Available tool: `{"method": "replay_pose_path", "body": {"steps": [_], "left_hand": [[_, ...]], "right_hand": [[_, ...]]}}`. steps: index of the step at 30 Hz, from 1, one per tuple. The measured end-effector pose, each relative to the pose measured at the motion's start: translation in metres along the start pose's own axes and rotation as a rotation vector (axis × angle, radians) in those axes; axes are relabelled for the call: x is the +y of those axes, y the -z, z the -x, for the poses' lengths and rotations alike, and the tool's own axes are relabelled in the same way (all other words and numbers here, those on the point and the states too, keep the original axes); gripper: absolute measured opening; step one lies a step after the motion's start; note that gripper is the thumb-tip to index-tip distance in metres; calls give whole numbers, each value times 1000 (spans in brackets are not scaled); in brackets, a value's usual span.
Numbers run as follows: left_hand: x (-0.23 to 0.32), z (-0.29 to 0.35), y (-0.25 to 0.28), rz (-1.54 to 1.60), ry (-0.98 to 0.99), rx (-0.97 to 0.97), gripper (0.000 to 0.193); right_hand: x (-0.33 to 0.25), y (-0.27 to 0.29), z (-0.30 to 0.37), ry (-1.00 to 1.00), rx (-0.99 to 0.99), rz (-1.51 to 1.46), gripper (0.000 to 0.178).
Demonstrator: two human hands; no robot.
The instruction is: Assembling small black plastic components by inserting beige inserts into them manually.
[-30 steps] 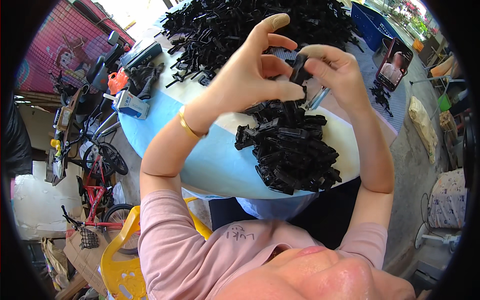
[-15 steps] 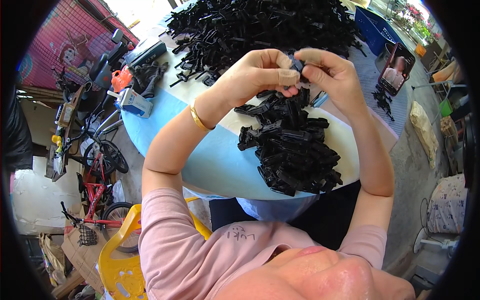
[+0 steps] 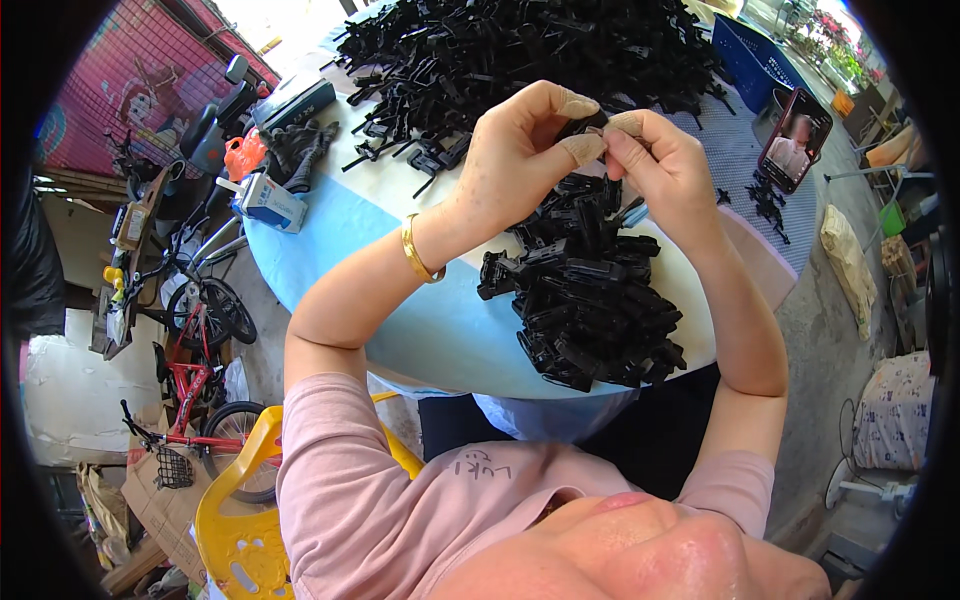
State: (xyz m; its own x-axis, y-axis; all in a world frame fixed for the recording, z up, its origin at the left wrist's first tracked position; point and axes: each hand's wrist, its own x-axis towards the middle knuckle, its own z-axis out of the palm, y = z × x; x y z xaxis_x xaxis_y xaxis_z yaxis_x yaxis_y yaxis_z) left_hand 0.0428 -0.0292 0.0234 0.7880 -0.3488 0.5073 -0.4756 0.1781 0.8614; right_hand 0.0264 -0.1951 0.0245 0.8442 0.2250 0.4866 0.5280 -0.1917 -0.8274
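Note:
My left hand (image 3: 515,160) is raised over the table between two black heaps, with tape around its thumb and a fingertip. Between that thumb and the fingers is a small black plastic part (image 3: 582,126), mostly covered by them. My right hand (image 3: 668,170) meets it from the right, taped forefinger and thumb pinched together at the part's end. Exactly what sits under those fingertips is hidden. Below the hands lies a stacked heap of similar black plastic parts (image 3: 595,305), close to the table's near edge. A much larger loose pile of black parts (image 3: 540,55) spreads across the far side.
A phone (image 3: 795,140) stands upright at the right, beside a few loose black pieces (image 3: 768,208). Behind it is a blue basket (image 3: 748,62). On the table's left are a blue-and-white carton (image 3: 270,203) and dark gloves (image 3: 300,155). A yellow chair (image 3: 235,510) stands at lower left.
My left hand has turned and spread its thumb away from its fingers around the black part. My right fingertips have slid slightly right and closed into a tighter pinch.

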Motion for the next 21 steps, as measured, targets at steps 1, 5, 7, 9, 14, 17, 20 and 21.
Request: {"method": "replay_pose_path", "body": {"steps": [1, 5, 7, 9, 14, 17, 20, 21], "left_hand": [[-3, 1, -1, -31, -39, 34, 20], [-1, 4, -5, -248, -178, 108, 14], [0, 6, -2, -343, -211, 69, 18], [0, 3, 0, -439, -246, 29, 21], [13, -8, 0, -350, -68, 27, 34], [4, -14, 19, -210, 58, -351, 37], [-23, -26, 28, -176, 87, -581, 33], [-31, -29, 27, -503, 122, -463, 34]], "right_hand": [[-3, 0, 0, -79, -24, -21, 13], [-9, 1, -3, -314, -68, -286, 13], [-8, 1, -1, -324, -64, -254, 13], [-6, 2, -3, -332, -60, -223, 12], [7, 27, -12, -209, -56, -518, 17], [12, 29, -19, -254, 38, -526, 19], [17, 21, -18, -277, 54, -427, 18], [18, 17, -16, -222, 64, -247, 17]]}}
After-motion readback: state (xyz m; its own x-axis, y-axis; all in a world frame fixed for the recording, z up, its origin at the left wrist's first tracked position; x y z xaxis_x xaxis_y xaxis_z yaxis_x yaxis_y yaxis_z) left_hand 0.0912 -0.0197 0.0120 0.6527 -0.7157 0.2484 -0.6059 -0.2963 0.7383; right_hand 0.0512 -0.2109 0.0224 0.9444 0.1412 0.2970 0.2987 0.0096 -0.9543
